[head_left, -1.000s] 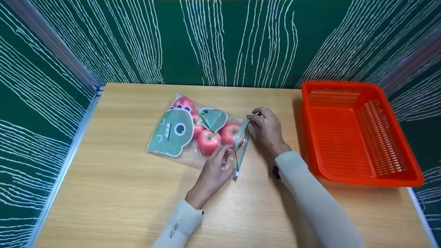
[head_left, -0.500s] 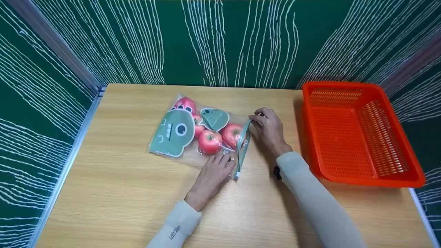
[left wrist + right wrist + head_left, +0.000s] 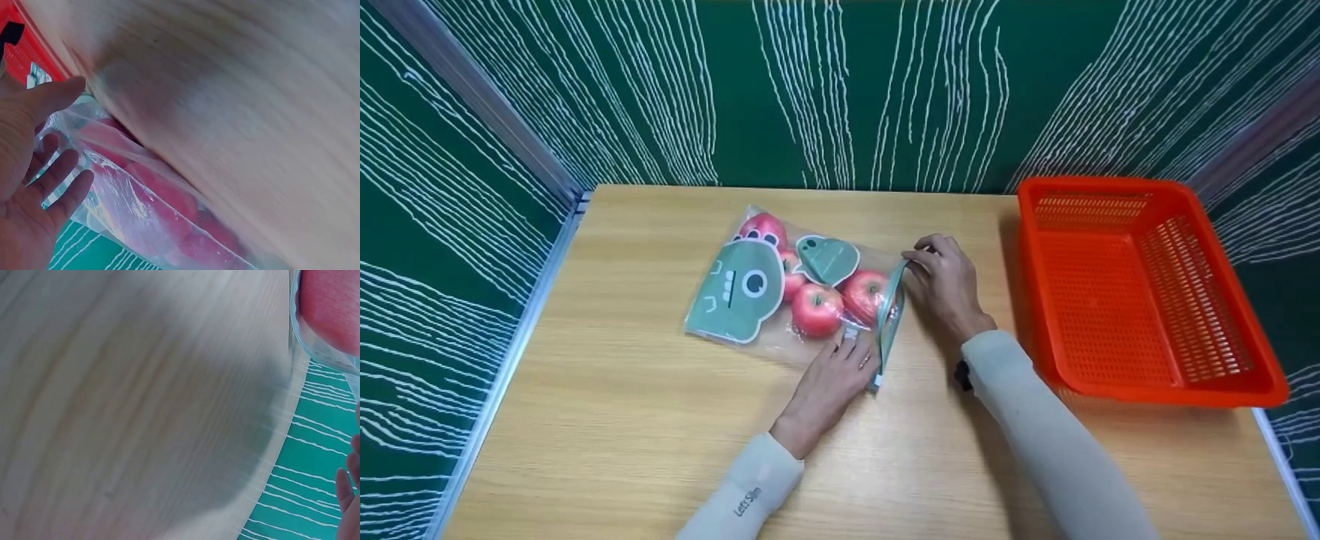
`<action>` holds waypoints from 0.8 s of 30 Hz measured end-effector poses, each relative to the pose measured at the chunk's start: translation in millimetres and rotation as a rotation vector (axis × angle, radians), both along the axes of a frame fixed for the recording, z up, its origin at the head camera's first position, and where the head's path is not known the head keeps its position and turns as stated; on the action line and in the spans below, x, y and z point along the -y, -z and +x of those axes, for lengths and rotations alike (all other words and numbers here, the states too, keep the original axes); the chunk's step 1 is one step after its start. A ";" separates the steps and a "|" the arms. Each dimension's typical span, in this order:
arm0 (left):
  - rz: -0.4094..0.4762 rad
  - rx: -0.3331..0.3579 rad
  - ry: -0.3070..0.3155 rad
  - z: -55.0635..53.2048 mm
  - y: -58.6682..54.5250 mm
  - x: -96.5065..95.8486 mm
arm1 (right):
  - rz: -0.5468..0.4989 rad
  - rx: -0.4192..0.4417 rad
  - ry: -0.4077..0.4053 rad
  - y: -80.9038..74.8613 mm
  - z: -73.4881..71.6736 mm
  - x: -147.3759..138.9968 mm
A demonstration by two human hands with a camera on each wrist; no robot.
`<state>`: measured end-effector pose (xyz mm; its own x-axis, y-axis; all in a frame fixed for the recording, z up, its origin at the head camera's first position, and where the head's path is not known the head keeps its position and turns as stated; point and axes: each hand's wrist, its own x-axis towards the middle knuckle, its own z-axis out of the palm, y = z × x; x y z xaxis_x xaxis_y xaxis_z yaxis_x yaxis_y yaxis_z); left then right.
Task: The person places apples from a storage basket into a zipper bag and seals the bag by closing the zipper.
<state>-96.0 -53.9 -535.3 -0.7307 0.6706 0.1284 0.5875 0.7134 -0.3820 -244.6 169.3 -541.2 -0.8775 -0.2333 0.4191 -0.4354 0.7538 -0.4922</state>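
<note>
A clear zip bag with green cartoon prints lies on the table in the head view. Several red apples are inside it. Along its right end runs a green zip strip with a white slider at the near end. My right hand pinches the far corner of that strip. Over the near side of the bag's mouth rests my left hand; in the left wrist view its thumb stands apart from loosely bent fingers beside the plastic. Only some right fingertips show in the right wrist view.
A red plastic basket stands on the right side of the wooden table. Green panels with white lines enclose the table at the back and both sides.
My left hand has shifted slightly right and down along the bag's near edge, towards the slider. The right hand keeps its hold on the far corner. The bag barely moves.
</note>
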 end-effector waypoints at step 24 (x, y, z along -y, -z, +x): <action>0.331 0.044 0.055 6.2 2.0 20.0 | 0.034 -0.031 0.021 0.6 0.3 -9.5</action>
